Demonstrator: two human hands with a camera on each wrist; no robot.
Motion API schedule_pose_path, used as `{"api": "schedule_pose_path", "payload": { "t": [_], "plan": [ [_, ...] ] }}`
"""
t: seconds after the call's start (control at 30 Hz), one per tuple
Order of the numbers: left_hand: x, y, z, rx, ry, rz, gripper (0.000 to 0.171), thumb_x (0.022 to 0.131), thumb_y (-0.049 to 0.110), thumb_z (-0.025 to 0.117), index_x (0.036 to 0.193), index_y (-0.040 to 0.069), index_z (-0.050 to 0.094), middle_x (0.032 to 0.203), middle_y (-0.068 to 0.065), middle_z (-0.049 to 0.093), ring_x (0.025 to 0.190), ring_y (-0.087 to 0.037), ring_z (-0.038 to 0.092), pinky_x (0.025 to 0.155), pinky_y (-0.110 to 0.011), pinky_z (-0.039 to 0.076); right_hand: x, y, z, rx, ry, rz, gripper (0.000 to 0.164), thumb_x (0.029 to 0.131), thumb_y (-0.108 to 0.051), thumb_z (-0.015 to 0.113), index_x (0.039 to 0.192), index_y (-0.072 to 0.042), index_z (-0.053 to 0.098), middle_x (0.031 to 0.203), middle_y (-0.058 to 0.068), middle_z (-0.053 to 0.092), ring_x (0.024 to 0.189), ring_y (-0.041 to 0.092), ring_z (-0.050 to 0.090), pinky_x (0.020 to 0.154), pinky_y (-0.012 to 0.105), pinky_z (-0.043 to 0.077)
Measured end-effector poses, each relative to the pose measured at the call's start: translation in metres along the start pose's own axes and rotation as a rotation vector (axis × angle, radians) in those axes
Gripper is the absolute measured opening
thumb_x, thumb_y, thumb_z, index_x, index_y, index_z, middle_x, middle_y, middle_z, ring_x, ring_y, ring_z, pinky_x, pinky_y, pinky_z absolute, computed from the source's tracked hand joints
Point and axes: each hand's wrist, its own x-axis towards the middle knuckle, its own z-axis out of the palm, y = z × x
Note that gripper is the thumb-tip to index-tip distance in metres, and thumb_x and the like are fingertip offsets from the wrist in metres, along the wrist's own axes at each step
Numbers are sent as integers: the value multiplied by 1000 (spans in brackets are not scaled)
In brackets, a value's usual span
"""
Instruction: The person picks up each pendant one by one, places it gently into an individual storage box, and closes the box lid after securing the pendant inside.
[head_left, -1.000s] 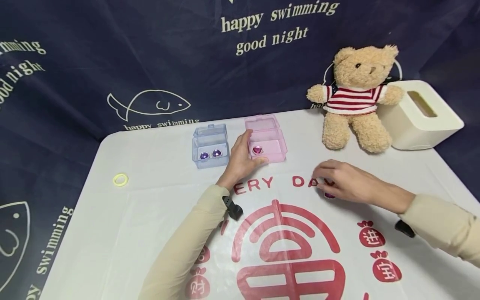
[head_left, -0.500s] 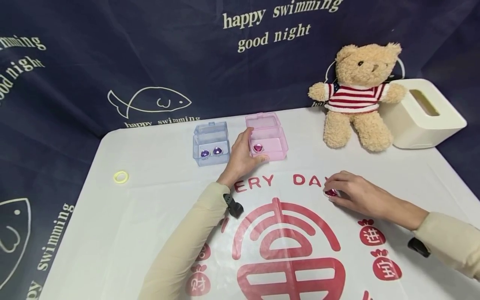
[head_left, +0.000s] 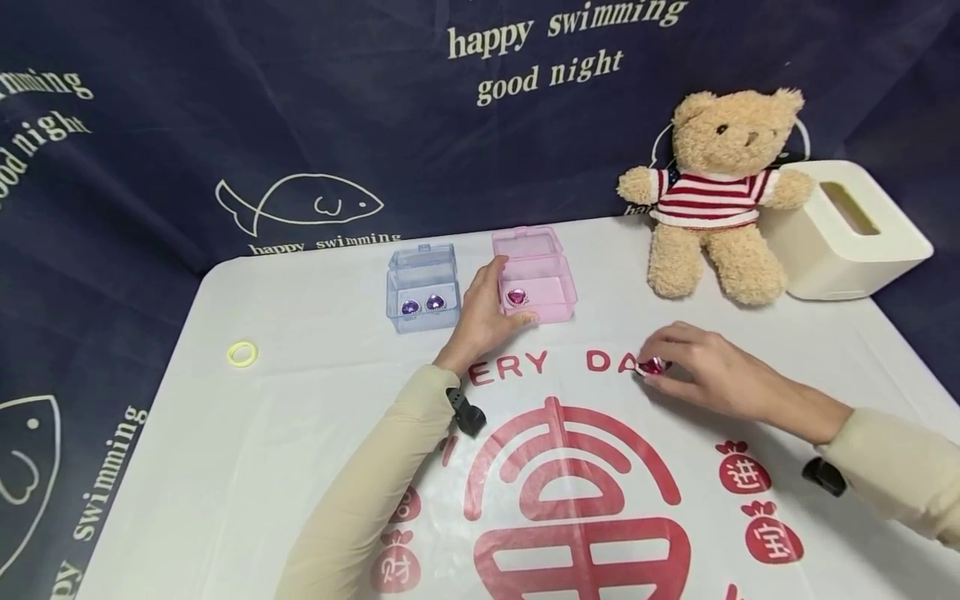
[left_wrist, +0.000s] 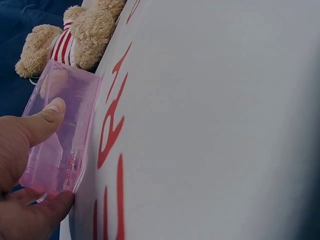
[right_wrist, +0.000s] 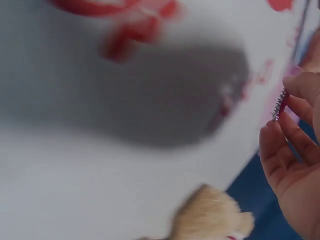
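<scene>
My left hand [head_left: 483, 321] holds the pink see-through box [head_left: 553, 310] at its left side, thumb across the front wall. The box's lid stands up at the back. Inside lies a pink heart-shaped gem [head_left: 516, 297] with a silver edge. Between thumb and fingers, my right hand [head_left: 708, 371] pinches another pink gem [head_left: 654, 366], just over the red lettering. In the right wrist view this gem [right_wrist: 280, 104] shows edge-on, with a silver beaded rim. Left of my left hand, a blue see-through box [head_left: 423, 321] with its lid up contains two purple gems [head_left: 435, 302].
A yellow ring [head_left: 242, 354] lies on the white table [head_left: 300, 450] at the left. Behind my right hand sits a teddy bear [head_left: 708, 200] in a striped shirt, against a cream tissue box [head_left: 840, 250]. A dark blue curtain [head_left: 300, 108] hangs behind the table.
My right hand has come down on the pink gem, pinched it, and moved it slightly left and away from me. The left hand has stayed on the pink box.
</scene>
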Motion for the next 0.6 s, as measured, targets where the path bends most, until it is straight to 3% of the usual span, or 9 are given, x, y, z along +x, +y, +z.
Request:
{"api": "schedule_pose_path", "payload": {
  "t": [0.3,0.6],
  "plan": [
    [-1,-1,1,-3,3,18,97,69,23,88,147,9,31,146,-13,42,134,-27,45,115,-37,35,69,-7,-19,51,60,-86,23,72,-4,78,93,-7,70,95,4,68,89,19,63,75,36,52],
    [1,-1,-1,8,2,20,98,70,24,87,148,8,31,147,-14,41,136,-28,42,116,-37,33,124,2,-7,87,40,-86,14,81,-8,73,93,-3,70,95,10,68,91,25,63,81,41,53]
  ]
}}
